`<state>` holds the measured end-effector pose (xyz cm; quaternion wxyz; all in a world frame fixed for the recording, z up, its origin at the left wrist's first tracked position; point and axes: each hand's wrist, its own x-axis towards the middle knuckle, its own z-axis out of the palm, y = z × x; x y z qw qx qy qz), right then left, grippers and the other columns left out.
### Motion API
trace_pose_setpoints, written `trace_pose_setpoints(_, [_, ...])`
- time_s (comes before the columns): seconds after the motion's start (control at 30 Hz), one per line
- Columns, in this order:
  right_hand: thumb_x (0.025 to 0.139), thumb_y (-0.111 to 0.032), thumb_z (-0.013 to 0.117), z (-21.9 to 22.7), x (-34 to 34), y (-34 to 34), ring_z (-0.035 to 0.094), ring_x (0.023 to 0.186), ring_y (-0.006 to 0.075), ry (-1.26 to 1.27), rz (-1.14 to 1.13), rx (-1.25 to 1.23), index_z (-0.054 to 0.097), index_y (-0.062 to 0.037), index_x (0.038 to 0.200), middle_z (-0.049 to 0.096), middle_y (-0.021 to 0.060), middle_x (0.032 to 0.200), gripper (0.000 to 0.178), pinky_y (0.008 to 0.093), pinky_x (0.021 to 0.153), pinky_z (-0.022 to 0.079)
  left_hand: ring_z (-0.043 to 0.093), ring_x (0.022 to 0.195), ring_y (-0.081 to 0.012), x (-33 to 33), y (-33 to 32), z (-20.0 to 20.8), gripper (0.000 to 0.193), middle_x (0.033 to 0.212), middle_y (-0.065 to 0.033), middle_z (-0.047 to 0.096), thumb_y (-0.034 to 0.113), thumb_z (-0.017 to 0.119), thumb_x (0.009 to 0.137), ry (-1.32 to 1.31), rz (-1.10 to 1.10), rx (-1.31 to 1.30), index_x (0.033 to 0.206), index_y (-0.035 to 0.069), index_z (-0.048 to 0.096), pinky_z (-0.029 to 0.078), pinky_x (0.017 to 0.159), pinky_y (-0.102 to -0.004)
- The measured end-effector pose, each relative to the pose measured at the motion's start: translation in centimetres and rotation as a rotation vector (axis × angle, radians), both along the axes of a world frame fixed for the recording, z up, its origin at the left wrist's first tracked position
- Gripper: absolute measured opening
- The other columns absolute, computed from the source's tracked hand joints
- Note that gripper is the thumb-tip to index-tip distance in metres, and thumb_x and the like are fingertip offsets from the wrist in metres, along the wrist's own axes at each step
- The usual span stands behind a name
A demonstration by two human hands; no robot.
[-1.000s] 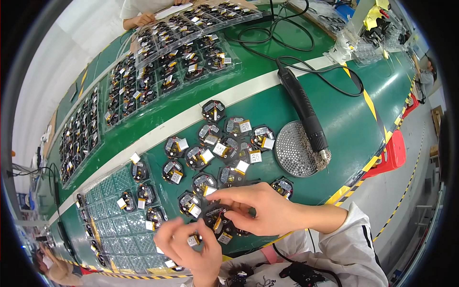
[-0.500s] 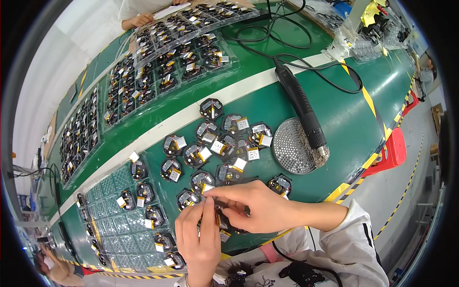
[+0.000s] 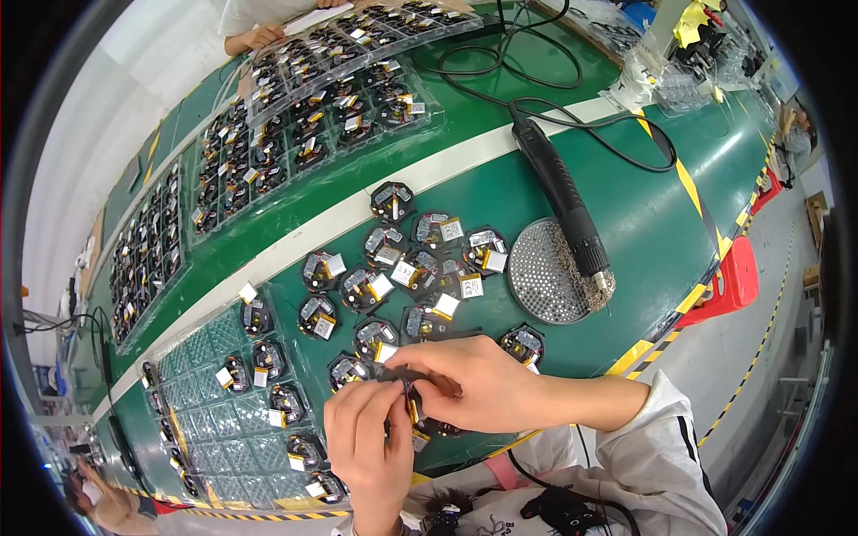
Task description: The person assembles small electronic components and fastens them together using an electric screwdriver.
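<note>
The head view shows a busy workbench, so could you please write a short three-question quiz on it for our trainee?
1. True or false: the black corded tool lies across part of the perforated metal dish.
2. What colour is the nearer stool at right: (a) blue, (b) red, (c) white?
3. Which is nearer the partly filled tray at lower left, the left hand or the right hand?

Key: 1. True. 2. (b). 3. The left hand; the hands meet over a partly hidden dark module.
</note>
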<state>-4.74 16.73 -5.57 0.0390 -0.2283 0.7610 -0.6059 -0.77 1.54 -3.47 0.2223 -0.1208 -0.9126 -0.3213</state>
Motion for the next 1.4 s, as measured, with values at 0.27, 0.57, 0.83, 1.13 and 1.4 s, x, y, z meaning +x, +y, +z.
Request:
trace_pose_setpoints(0.27, [0.079, 0.005, 0.06, 0.6, -0.1, 0.1, 0.046, 0.048, 0.0088, -0.04, 0.004, -0.046, 0.059, -0.0027, 0.107, 0.054, 0.0015, 0.066, 0.029, 0.0253, 0.045, 0.039, 0.06, 0.084, -0.028, 0.2, -0.5, -0.1, 0.024, 0.091, -0.0074, 0.063, -0.011, 0.07, 0.065, 0.052, -0.067, 0.009, 0.085, 0.002, 0.066, 0.049, 0.073, -0.0359])
trace_pose_setpoints(0.57, [0.079, 0.004, 0.059, 0.5, -0.1, 0.0, 0.046, 0.05, 0.0085, -0.037, 0.007, -0.057, 0.06, -0.0033, 0.107, 0.056, 0.0013, 0.069, 0.029, 0.025, 0.046, 0.038, 0.058, 0.086, -0.0283, 0.5, 0.1, 0.6, 0.025, 0.092, -0.0074, 0.061, -0.012, 0.069, 0.064, 0.019, -0.016, -0.06, 0.084, 0.002, 0.065, 0.047, 0.072, -0.0368])
trace_pose_setpoints(0.83, [0.081, 0.003, 0.059, 0.8, -0.1, 0.4, 0.046, 0.051, 0.0066, -0.141, 0.05, -0.059, 0.06, -0.0028, 0.108, 0.056, 0.0017, 0.069, 0.028, 0.0236, 0.047, 0.038, 0.058, 0.085, -0.0286, 0.5, 0.1, 0.3, 0.026, 0.093, -0.007, 0.061, -0.011, 0.071, 0.062, 0.076, -0.069, -0.114, 0.084, 0.002, 0.066, 0.047, 0.071, -0.0372])
trace_pose_setpoints(1.13, [0.083, 0.006, 0.055, 0.9, -0.6, 1.0, 0.051, 0.06, 0.0086, -0.183, 0.177, -0.163, 0.059, -0.0009, 0.116, 0.058, 0.0037, 0.075, 0.034, 0.0237, 0.05, 0.04, 0.059, 0.084, -0.0268, 0.4, -0.9, 0.5, 0.026, 0.09, -0.0056, 0.062, -0.01, 0.072, 0.06, 0.082, -0.083, -0.025, 0.082, 0.004, 0.069, 0.047, 0.071, -0.0361])
trace_pose_setpoints(1.4, [0.084, 0.007, 0.054, 1.2, -0.6, 1.1, 0.045, 0.063, 0.0068, -0.309, 0.24, -0.195, 0.059, -0.0001, 0.117, 0.05, 0.0014, 0.072, 0.034, 0.0226, 0.052, 0.038, 0.06, 0.082, -0.0253, 0.3, -1.3, 0.7, 0.024, 0.087, -0.0052, 0.064, -0.009, 0.073, 0.058, 0.073, -0.122, -0.023, 0.079, 0.004, 0.07, 0.047, 0.069, -0.0345])
